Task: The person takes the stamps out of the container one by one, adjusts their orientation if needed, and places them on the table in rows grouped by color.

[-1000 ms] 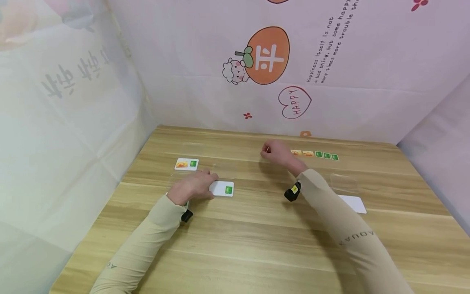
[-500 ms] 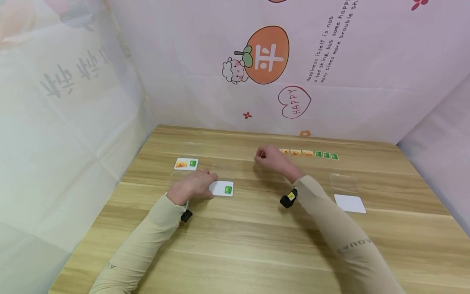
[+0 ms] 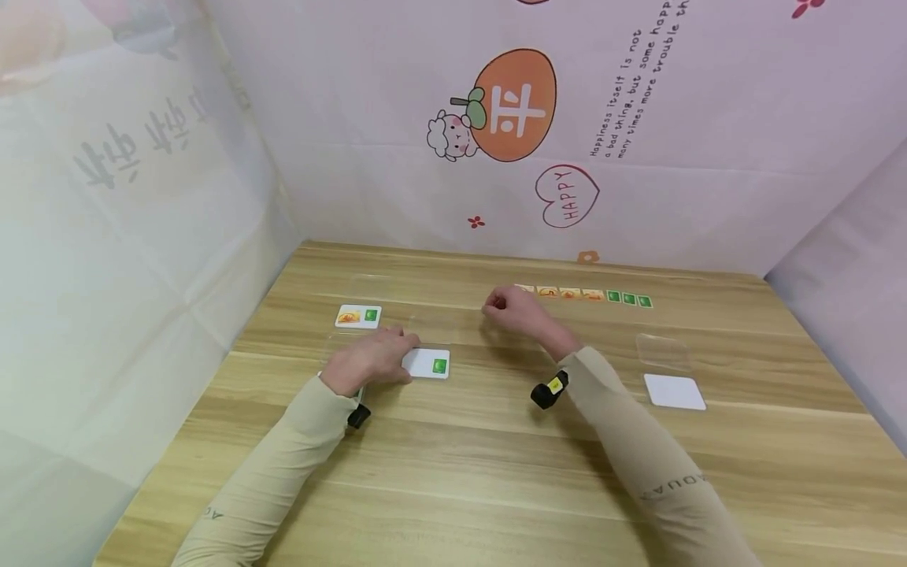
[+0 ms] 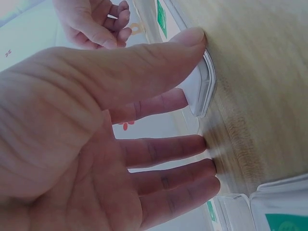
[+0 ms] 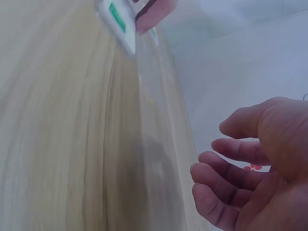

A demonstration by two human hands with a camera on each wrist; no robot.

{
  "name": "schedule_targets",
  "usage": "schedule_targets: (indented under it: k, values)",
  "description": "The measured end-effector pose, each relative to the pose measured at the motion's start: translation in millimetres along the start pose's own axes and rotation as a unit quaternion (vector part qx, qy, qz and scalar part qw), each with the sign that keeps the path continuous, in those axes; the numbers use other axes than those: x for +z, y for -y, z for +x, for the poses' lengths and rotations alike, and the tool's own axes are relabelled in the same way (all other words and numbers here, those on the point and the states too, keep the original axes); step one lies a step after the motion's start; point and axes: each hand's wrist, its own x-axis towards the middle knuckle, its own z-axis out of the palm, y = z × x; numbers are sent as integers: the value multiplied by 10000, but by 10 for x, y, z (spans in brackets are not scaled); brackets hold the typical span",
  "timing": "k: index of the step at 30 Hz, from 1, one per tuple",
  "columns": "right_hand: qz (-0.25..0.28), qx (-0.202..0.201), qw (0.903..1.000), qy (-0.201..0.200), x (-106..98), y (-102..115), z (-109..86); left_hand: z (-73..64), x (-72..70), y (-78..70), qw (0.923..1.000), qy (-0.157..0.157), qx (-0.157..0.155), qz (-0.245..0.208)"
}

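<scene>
My left hand [image 3: 375, 362] grips the left end of a flat white rectangular case [image 3: 430, 363], which has a green square picture near its right end. In the left wrist view, the thumb presses one edge of the case [image 4: 199, 89], with the index finger behind it. My right hand [image 3: 520, 311] is over the back of the table, near the left end of a row of small picture tiles [image 3: 569, 294]. Its fingers are loosely curled in the right wrist view, and nothing shows between them. Orange tiles form the left part of the row, green tiles [image 3: 629, 299] the right.
Another white case [image 3: 358, 316], bearing an orange and a green picture, lies behind the left hand. A plain white one [image 3: 675, 391] lies at the right. Clear plastic pieces [image 3: 662, 352] rest nearby. Printed cloth [image 3: 397, 189] hangs beyond the table's back edge.
My right hand has moved left and slightly toward me, uncovering more orange tiles and the plain white case. My left hand has stayed on its case.
</scene>
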Motion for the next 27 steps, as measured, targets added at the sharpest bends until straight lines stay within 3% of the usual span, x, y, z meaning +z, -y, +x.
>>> schedule_targets:
  k: [27]
  values:
    - [1216, 71, 9924, 196, 191, 262, -80, -4, 1, 3, 10000, 0, 12, 3]
